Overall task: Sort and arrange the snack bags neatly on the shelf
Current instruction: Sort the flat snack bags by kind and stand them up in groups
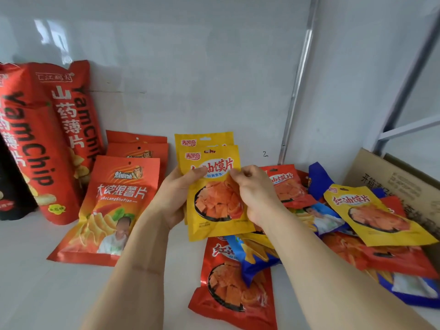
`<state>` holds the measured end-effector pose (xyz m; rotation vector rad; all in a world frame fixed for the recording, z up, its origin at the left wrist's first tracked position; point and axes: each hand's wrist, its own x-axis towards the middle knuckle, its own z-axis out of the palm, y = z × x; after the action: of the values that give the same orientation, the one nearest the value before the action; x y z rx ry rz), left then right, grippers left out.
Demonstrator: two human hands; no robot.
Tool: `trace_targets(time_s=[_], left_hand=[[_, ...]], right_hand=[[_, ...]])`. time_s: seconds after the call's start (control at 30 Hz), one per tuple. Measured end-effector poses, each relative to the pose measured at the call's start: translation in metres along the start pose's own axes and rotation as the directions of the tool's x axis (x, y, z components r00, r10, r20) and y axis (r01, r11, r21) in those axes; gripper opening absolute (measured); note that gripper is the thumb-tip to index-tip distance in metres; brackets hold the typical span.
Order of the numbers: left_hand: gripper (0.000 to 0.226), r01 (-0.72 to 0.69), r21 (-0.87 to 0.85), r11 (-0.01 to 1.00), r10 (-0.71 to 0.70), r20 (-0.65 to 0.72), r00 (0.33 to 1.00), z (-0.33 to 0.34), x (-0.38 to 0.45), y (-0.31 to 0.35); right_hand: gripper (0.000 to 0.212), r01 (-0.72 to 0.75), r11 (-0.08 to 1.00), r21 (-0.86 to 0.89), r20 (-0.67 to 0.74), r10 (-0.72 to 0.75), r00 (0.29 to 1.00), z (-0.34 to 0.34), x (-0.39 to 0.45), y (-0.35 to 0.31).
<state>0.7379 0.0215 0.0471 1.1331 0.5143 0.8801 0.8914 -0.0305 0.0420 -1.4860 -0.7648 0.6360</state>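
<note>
The white shelf [35, 282] held tall red chip bags [47, 144] at left and an unsorted heap [345, 229] at right; both hands, left [175, 198] and right [256, 194], gripped a yellow bag [214, 210] by its edges; squaring it against the yellow one behind [202, 139] would suit best.

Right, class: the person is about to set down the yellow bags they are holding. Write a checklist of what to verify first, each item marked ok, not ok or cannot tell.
1. Left hand grips the held yellow bags from the left side: ok.
2. Right hand pinches the front bag: ok.
3. Held bags squared up: not ok, the rear one sits higher and offset.
4. Bare shelf space behind the held bags: ok.
5. Orange potato-chip bags already grouped to the left: ok.
6. Mixed pile on the right sorted: not ok, another yellow bag lies on it.
</note>
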Motion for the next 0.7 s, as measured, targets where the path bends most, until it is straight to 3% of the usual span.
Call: trace_targets(time_s=[0.23,0.43,0.7], left_hand=[[0.032,0.164,0.015,0.986,-0.163,-0.039,0.986,0.005,0.003,0.001],[0.027,0.218,0.095,0.971,-0.209,-0.092,0.974,0.043,0.01,-0.009],[0.023,0.268,0.052,0.962,-0.261,-0.115,0.958,0.109,0.004,-0.024]], right_hand=[[0.019,-0.044,0.994,0.103,-0.042,0.049,0.998,-0.016,-0.002,-0.006],[0.021,0.009,0.993,-0.114,-0.085,-0.019,0.996,-0.057,-0.007,-0.013],[0.032,0.083,0.98,-0.18,-0.18,-0.116,0.977,-0.134,-0.019,-0.014]])
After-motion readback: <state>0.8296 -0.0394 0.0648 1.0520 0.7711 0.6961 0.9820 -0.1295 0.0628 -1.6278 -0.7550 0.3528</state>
